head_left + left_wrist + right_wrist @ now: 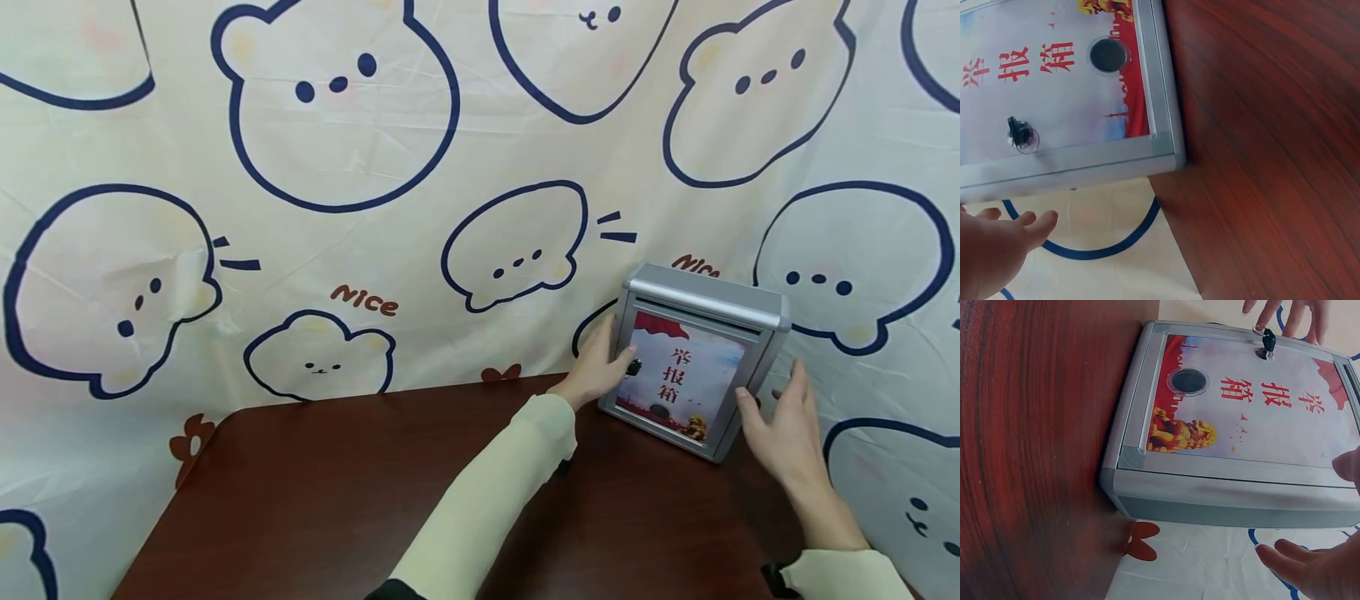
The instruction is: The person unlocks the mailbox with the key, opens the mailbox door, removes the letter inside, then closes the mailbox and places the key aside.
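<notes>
A silver metal report box [693, 287] stands upright at the table's back right, its front printed with red Chinese characters. A key [1019, 132] with a black head sits in the lock on that front, and a round dark window [1188, 381] lies near the bottom. My left hand [598, 367] is at the box's left side, fingers extended; the left wrist view shows a gap between fingers and box. Beside the right side, my right hand [787, 429] has its fingers spread and thumb near the front edge; whether the thumb touches is unclear.
The dark red-brown wooden table [315, 492] reaches back to a cream cloth [420, 250] with blue-outlined cartoon animals, hanging behind it and at both sides. The box stands close to this cloth.
</notes>
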`<action>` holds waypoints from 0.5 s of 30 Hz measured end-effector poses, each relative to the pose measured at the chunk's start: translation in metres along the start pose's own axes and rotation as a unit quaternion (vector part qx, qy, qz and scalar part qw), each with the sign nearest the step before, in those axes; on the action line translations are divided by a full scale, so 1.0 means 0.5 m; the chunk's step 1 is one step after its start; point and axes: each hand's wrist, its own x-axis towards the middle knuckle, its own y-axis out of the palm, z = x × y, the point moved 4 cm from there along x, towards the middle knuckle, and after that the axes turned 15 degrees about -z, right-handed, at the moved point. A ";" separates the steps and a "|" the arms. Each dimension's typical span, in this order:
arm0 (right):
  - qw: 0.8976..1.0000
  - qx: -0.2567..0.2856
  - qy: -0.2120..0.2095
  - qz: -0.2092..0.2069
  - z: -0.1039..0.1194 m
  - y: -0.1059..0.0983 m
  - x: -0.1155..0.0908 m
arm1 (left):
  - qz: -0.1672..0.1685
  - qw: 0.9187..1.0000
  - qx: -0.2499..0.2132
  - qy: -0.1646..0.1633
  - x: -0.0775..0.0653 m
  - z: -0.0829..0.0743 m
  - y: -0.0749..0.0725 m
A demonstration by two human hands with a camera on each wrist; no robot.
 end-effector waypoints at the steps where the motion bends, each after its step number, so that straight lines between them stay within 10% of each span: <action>1: 1.000 0.000 0.002 -0.001 -0.003 0.001 0.000 | 0.001 1.000 -0.006 -0.003 0.003 -0.001 0.003; 15: 1.000 0.026 -0.010 0.001 -0.009 0.029 0.010 | -0.018 0.998 -0.049 -0.032 0.039 -0.008 0.023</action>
